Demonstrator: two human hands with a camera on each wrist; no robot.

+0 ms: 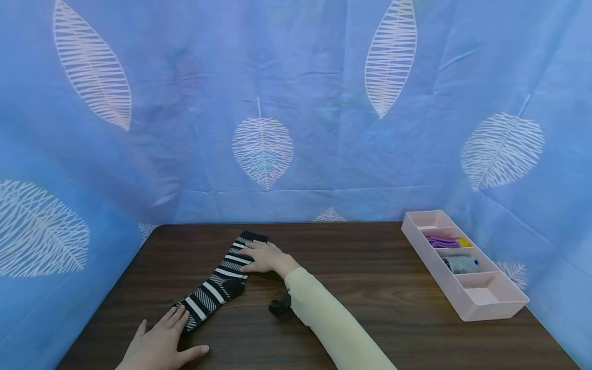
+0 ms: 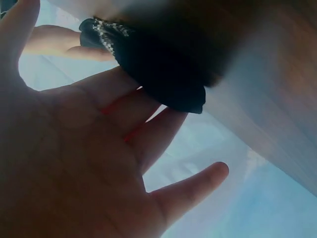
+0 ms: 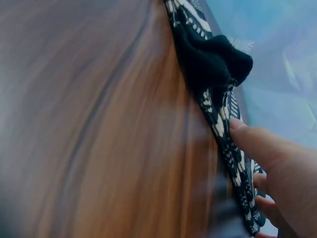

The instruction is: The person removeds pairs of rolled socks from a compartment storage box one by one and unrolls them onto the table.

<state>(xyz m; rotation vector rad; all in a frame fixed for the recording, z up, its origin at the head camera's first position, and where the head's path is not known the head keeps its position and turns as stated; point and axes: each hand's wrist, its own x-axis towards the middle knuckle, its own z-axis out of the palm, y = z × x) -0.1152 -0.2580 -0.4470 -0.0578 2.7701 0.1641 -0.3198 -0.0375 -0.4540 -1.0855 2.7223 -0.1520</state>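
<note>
Where your sock (image 1: 213, 288) lies: just left of centre in the lower part of the head frame, stretched at a slant, its cuff at the upper right end and its toe at the lower left end, close to your left hand (image 1: 159, 340)
Sock's look: black and white, with plain white bands between patches of fine diagonal hatching; you see a solid black cuff and a black heel bulging to the lower right, and in the right wrist view that heel puffs up in soft folds
Layers: you cannot tell whether one sock lies there or two stacked
Your left fingers: straight, thumb spread wide, fingertips touching the toe end
Your right hand (image 1: 264, 257): fingers extended over the leg of the sock just below the cuff, resting on the fabric
Table (image 1: 361, 288): dark brown with streaky wood grain, filling the lower part of the frame
Pink tray (image 1: 437, 275): at the right of the frame, four compartments in a row; you see a purple bundle (image 1: 442, 242) beside something yellow (image 1: 464, 242) in the second from the top, a grey bundle (image 1: 461, 264) in the third
Curtain (image 1: 319, 154): blue, creased, printed with white leaves, behind your table and along both sides
</note>
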